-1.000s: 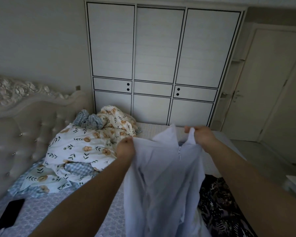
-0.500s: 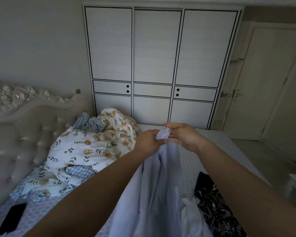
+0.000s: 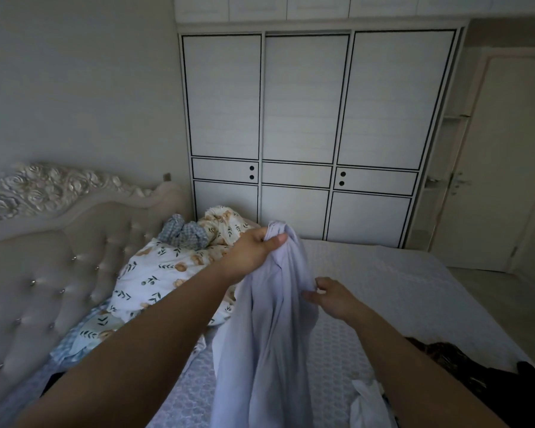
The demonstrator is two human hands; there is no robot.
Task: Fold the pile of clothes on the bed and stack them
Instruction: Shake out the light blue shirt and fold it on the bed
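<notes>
While left hand (image 3: 254, 251) grips the bunched top of the pale shirt (image 3: 269, 329) over the bed (image 3: 399, 288) centre, right hand (image 3: 331, 298) pinches a side fold. Fabric looks light, limp, prob. slippery; best held at shoulder seams.

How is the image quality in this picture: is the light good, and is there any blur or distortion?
Head view: the room is dim and grey, with no glare or hard shadows; the wide lens bows the wardrobe edges outward; the left hand and the pale garment it holds up look sharp enough; the dark clothes at lower right lose detail in shadow.
</notes>
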